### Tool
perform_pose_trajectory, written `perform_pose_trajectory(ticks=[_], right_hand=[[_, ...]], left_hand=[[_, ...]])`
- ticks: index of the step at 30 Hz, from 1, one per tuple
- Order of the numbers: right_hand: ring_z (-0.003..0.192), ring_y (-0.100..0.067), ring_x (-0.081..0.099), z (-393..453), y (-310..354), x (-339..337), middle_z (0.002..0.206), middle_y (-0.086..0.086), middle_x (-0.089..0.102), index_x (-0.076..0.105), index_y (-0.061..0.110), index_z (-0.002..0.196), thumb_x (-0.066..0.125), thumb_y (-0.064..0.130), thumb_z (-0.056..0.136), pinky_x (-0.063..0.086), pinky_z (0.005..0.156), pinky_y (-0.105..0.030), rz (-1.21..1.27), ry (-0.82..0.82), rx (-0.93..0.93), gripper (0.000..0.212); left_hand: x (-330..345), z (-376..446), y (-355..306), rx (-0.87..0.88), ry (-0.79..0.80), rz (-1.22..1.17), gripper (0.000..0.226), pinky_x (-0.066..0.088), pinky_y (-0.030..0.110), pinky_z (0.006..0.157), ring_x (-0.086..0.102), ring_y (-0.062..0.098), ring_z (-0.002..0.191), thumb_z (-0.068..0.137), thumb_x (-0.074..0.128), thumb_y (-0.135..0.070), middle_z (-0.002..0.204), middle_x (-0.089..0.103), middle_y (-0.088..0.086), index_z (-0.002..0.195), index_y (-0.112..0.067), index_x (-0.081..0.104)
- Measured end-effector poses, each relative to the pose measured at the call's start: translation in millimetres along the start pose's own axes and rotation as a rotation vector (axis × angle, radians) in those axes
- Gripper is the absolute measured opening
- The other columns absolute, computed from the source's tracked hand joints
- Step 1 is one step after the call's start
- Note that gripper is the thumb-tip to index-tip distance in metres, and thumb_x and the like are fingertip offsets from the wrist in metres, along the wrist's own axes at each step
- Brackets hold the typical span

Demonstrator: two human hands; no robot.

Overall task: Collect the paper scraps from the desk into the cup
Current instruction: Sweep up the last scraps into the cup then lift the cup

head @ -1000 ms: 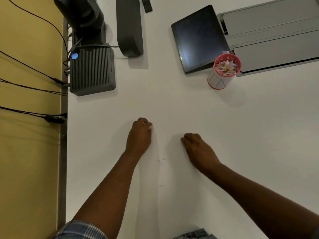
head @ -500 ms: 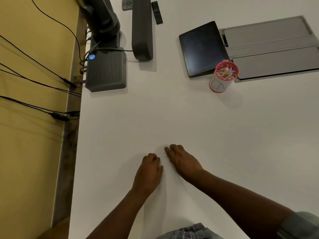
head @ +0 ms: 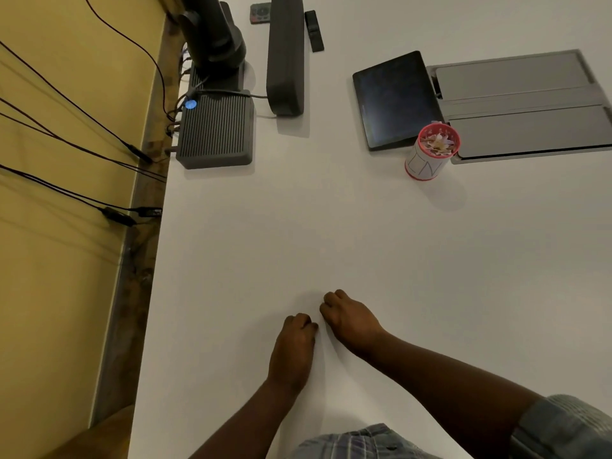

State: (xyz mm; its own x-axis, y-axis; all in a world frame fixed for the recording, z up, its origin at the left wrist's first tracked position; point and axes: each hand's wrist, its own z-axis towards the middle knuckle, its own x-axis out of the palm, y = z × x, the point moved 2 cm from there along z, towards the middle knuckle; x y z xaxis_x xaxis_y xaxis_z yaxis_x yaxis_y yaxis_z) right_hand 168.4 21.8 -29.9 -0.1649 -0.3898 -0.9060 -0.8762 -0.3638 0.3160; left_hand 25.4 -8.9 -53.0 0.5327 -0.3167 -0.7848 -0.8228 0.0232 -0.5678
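Since a moment ago both hands have drawn together low on the white bench (head: 364, 243). The left hand (head: 293, 349) and right hand (head: 351, 318) rest knuckles-up, fingers curled under; whether they pinch scraps cannot be told. The cup (head: 427, 160) stands upright, mouth up, well apart beside the tablet (head: 395, 99), paper scraps (head: 437, 143) inside.

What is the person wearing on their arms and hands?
Nothing on the hands: the left hand and the right hand are bare, with no gloves, rings or watch showing. Both forearms are bare too. The right arm has a grey-blue sleeve pushed up near the elbow. A blue and white plaid shirt shows at the bottom edge.
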Motion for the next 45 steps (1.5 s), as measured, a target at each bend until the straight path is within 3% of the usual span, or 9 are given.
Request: perform_pose_trajectory(ticks=[6,10,12,14,16,21,29,36,45], right_hand=[[0.058,-0.014,0.056,3,12,-2,0.066,0.0,0.058,0.063,0.015,0.068,0.082,0.009,0.056,0.035,0.036,-0.021,-0.108,-0.083,0.016,0.023],[0.082,-0.024,0.058,11,2,3,0.089,-0.009,0.061,0.061,0.009,0.091,0.063,0.008,0.081,0.042,0.054,-0.03,0.03,-0.096,0.108,0.01],[0.085,-0.024,0.059,14,-14,0,0.096,-0.01,0.064,0.062,0.008,0.095,0.054,0.008,0.085,0.041,0.063,-0.027,0.333,-0.145,0.375,0.012],[0.064,-0.014,0.061,11,-37,-10,0.082,-0.005,0.07,0.067,0.014,0.081,0.061,0.007,0.078,0.041,0.051,-0.01,0.741,-0.224,0.691,0.01],[0.058,-0.008,0.06,3,-58,-16,0.075,0.001,0.07,0.068,0.021,0.071,0.066,0.006,0.075,0.042,0.045,-0.01,1.024,-0.238,0.85,0.016],[0.074,-0.017,0.063,-16,-78,-19,0.084,-0.009,0.068,0.069,0.006,0.076,0.066,-0.007,0.079,0.053,0.068,-0.022,1.523,-0.259,0.904,0.014],[0.079,-0.016,0.061,-33,-80,-17,0.083,-0.01,0.064,0.064,0.001,0.08,0.061,-0.009,0.084,0.054,0.059,-0.015,2.0,-0.366,0.978,0.011],[0.073,-0.013,0.059,-13,-121,-78,0.071,-0.008,0.063,0.06,0.002,0.074,0.058,-0.009,0.086,0.055,0.062,-0.014,1.961,-0.586,0.855,0.016],[0.085,-0.018,0.058,19,-192,-187,0.091,-0.009,0.061,0.06,0.007,0.082,0.058,-0.009,0.083,0.053,0.089,-0.03,1.723,-0.776,0.754,0.016]], left_hand=[[-4,11,4,0.137,0.035,0.2,0.018,0.05,0.027,0.071,0.055,0.019,0.088,0.094,0.047,-0.011,0.096,0.063,0.007,0.094,-0.007,0.064],[-11,21,-5,0.104,0.036,0.169,0.011,0.047,0.03,0.067,0.055,0.02,0.082,0.085,0.051,-0.005,0.087,0.061,0.007,0.084,-0.008,0.062],[-20,28,-3,-0.067,-0.036,-0.023,0.01,0.046,0.023,0.065,0.058,0.016,0.075,0.075,0.059,-0.001,0.08,0.065,0.003,0.076,-0.009,0.065],[-31,32,3,-0.309,-0.108,-0.278,0.012,0.046,0.015,0.065,0.062,0.01,0.07,0.069,0.068,-0.002,0.075,0.069,-0.001,0.073,-0.014,0.069],[-38,32,13,-0.516,-0.103,-0.502,0.015,0.05,0.02,0.068,0.065,0.011,0.072,0.069,0.072,-0.005,0.076,0.071,-0.003,0.073,-0.019,0.071],[-47,29,26,-0.751,-0.06,-1.047,0.013,0.052,0.027,0.072,0.059,0.018,0.07,0.079,0.065,0.003,0.075,0.066,0.007,0.08,-0.009,0.069],[-50,34,28,-0.849,-0.022,-1.474,0.016,0.052,0.017,0.053,0.06,0.013,0.062,0.082,0.056,0.009,0.071,0.062,0.009,0.077,-0.004,0.064],[-58,89,-11,-0.804,0.12,-1.567,0.016,0.05,0.014,0.051,0.055,0.013,0.066,0.086,0.053,0.008,0.074,0.056,0.01,0.075,-0.002,0.059],[-69,214,-134,-0.529,0.335,-1.513,0.021,0.047,0.011,0.048,0.051,0.01,0.059,0.088,0.051,0.005,0.07,0.051,0.007,0.071,-0.006,0.056]])
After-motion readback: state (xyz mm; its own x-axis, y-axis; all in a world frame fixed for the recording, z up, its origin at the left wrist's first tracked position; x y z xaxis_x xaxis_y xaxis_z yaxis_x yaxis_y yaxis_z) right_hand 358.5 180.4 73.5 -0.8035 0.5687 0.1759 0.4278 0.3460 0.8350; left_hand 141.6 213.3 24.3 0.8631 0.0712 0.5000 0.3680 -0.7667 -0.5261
